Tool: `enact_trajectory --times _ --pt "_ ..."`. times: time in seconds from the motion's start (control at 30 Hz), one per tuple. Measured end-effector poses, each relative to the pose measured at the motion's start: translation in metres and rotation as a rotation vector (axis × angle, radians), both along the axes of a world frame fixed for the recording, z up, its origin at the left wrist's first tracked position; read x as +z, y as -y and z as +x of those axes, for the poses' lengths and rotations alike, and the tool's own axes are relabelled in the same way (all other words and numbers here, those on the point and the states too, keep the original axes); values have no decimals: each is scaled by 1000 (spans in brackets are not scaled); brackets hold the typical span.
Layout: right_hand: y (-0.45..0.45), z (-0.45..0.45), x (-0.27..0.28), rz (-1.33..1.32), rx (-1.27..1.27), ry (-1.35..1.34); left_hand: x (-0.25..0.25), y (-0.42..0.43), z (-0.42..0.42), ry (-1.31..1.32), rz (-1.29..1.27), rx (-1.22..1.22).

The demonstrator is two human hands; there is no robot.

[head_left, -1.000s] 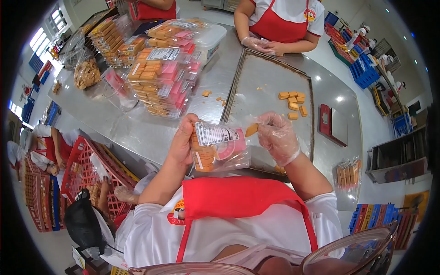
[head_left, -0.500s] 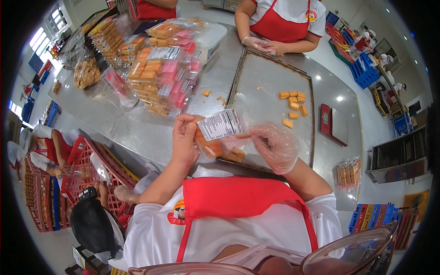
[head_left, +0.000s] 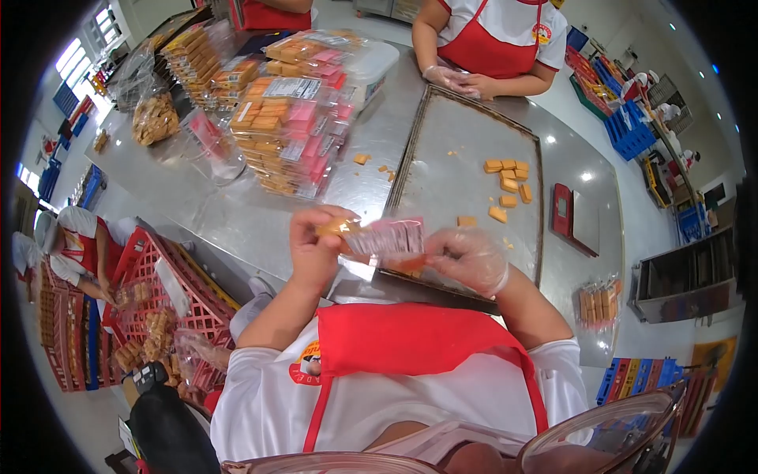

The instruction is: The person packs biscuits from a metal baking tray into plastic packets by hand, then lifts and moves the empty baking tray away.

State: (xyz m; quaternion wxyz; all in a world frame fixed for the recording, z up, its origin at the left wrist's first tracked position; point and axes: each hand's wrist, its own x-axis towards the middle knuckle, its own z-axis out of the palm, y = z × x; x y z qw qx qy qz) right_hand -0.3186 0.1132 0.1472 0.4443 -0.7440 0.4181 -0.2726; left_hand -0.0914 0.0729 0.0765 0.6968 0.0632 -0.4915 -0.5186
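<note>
In front of my chest is a clear plastic packet of biscuits point(head_left: 387, 239) with a printed label, its film shiny and tilted. My left hand point(head_left: 313, 246), bare, is closed round its left end. At the other end, the fingers of my right hand point(head_left: 471, 261), in a clear plastic glove, pinch the packet's edge. Beneath lies a large metal baking tray point(head_left: 446, 178). Loose rectangular biscuits point(head_left: 509, 175) are grouped on the tray's right side, with a few single pieces nearer my right hand. Some pieces below the packet are mostly hidden.
A tall pile of filled packets point(head_left: 276, 118) stands on the steel table's left. A red scale point(head_left: 563, 209) and a small packet point(head_left: 598, 302) are on the right. Across the table, a person point(head_left: 497, 47) in a red apron has gloved hands together. Red crates point(head_left: 142, 276) stand at left.
The packet has tipped, so its label now shows at a steep slant. My right hand has shifted slightly and turned. One more biscuit shows on the tray near it.
</note>
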Motion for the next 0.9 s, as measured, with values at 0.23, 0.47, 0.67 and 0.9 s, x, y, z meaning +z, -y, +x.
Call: enact_trajectory --times 0.23,0.47,0.67,0.9 --pt "-5 12 16 79 196 -210 -5 -12 -2 355 -99 -178" --pt "-10 22 12 989 -108 828 -3 -12 -10 450 -185 -196" --pt "-8 19 -19 1044 65 923 2 -12 -12 424 -106 -286" --pt "-7 24 -8 937 30 873 5 -3 -12 489 -192 -207"
